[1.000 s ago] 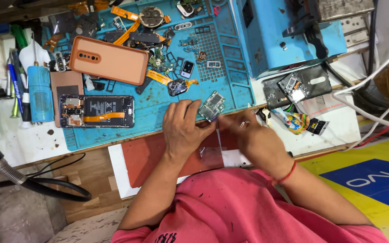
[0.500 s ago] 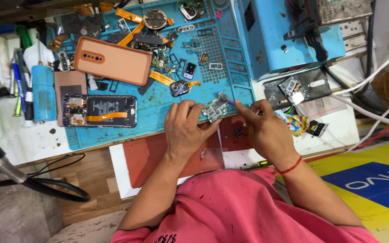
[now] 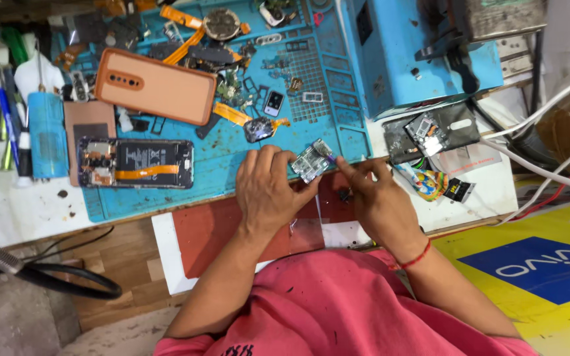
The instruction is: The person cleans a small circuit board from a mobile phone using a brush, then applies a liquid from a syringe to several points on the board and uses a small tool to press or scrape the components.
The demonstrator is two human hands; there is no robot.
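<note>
My left hand (image 3: 268, 188) holds a small silver circuit board (image 3: 313, 161) at its fingertips, just above the front edge of the blue work mat (image 3: 232, 165). My right hand (image 3: 377, 201) is closed around a thin tool whose purple tip touches the board's right corner. An opened phone (image 3: 136, 163) with its battery and orange flex cable showing lies on the mat to the left. An orange phone back cover (image 3: 156, 86) rests further back.
Loose parts, flex cables and small frames litter the mat's far side. A blue box-shaped machine (image 3: 417, 46) stands at the back right, a black phone frame (image 3: 430, 135) before it. White cables (image 3: 549, 171) run right. A black cable (image 3: 61, 273) loops at left.
My right hand has moved up from the red pad to the board and now touches it with the tool. My left hand lifted the board slightly toward the mat.
</note>
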